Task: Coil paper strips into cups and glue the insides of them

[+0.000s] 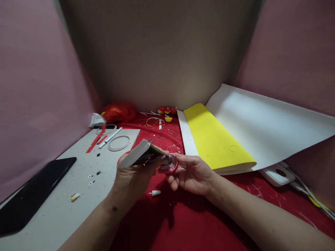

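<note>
My left hand [136,179] is closed around a squeeze bottle [137,153] with a dark printed label and a white end, tilted towards the right. Thin metal points [151,141] stick up just behind the bottle; the rest of that tool is hidden. In the fingers of my right hand [192,172] is a small round red piece with a ridged rim [171,167], its hollow side turned towards the bottle. The bottle's narrow end reaches this piece, but fingers partly cover the contact. Below the hands, a small white cone-shaped cap [156,192] lies on the red cloth [157,223].
Left, a grey board [57,205] bears a black tablet-like slab [36,195], coiled strips [119,143] and paper scraps. Small red-and-yellow figures [167,110] and a red plastic bag [120,111] sit behind. Yellow corrugated sheet [217,139], white paper [261,122] and a white box with cables [277,175] lie right.
</note>
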Demonstrator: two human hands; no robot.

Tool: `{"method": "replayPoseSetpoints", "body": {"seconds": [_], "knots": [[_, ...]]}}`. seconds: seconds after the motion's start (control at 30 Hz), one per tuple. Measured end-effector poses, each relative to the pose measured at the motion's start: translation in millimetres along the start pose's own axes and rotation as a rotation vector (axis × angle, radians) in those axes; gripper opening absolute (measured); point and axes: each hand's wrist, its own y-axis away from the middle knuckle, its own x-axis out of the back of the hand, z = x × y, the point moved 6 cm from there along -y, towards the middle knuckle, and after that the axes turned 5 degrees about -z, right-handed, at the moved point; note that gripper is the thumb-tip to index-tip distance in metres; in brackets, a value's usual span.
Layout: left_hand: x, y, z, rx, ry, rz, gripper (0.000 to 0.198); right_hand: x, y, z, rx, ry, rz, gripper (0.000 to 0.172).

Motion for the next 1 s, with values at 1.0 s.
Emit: {"method": "replayPoseSetpoints", "body": {"seconds": [1.0], "knots": [[-2.3, -1.2, 7.6, 0.041, 0.007, -0.021, 0.017, 1.3, 0.2, -0.3, 0.012, -0.019, -0.022, 0.016]]}}
